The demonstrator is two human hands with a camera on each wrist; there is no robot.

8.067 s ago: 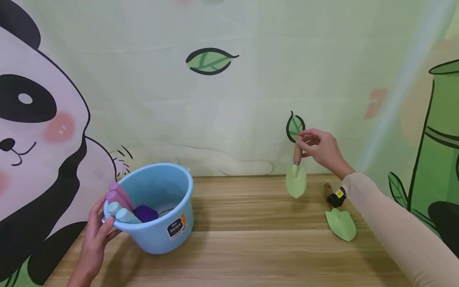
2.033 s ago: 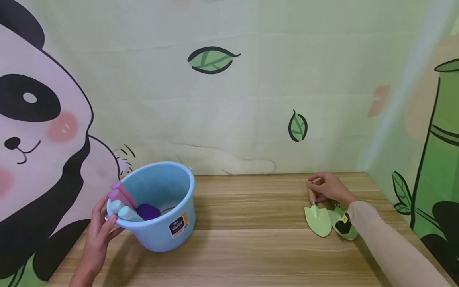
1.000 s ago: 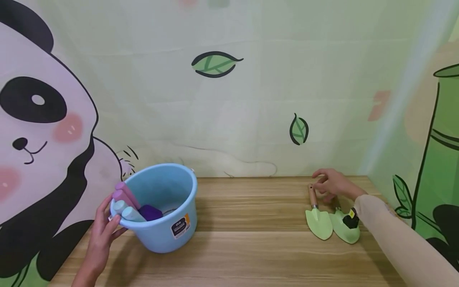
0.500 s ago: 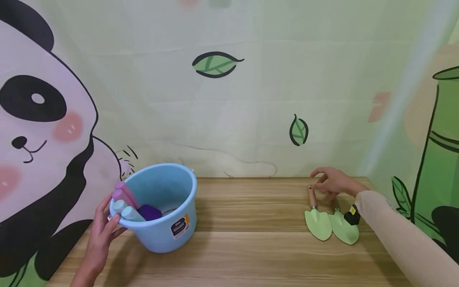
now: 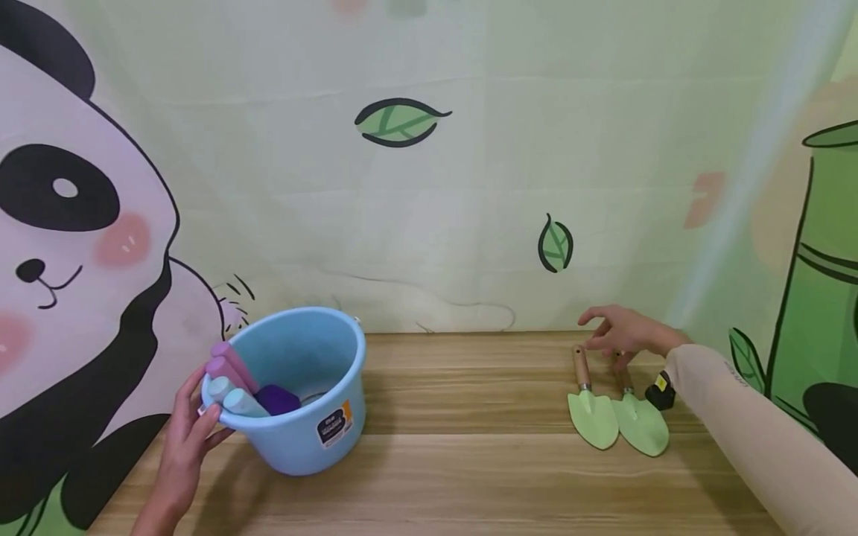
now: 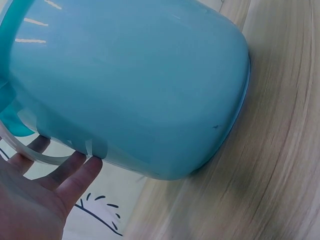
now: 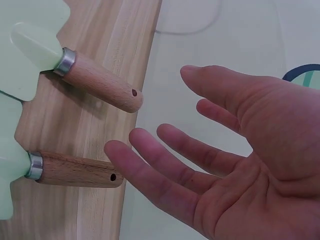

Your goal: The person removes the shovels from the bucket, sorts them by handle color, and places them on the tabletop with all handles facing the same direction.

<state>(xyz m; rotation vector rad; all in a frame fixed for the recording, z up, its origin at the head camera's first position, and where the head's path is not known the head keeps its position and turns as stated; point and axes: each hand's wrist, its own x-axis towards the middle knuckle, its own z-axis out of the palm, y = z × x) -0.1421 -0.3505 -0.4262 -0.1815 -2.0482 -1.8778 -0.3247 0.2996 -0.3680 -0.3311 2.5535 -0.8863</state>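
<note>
My left hand point(image 5: 184, 439) grips the rim of a light blue bucket point(image 5: 295, 447) at the left, its fingers against the outer wall in the left wrist view. Inside the bucket lean pink handles point(image 5: 228, 368), light blue handles point(image 5: 243, 403) and a dark purple piece point(image 5: 277, 400). On the right, two hand trowels with pale green blades and wooden handles lie side by side: the left trowel point(image 5: 593, 420) and the right trowel point(image 5: 641, 424). My right hand point(image 5: 623, 333) hovers over their handle ends with spread fingers, holding nothing; the right wrist view shows its bare palm point(image 7: 280, 200).
The wooden tabletop point(image 5: 456, 476) runs back to a pale green printed backdrop point(image 5: 469, 171) with a panda point(image 5: 60, 298) and leaves. A black device with a yellow label point(image 5: 660, 391) hangs at the right wrist.
Earlier my right hand held a trowel upright by its handle; it laid this one beside the other, let go and drew up slightly. The left hand stays on the bucket.
</note>
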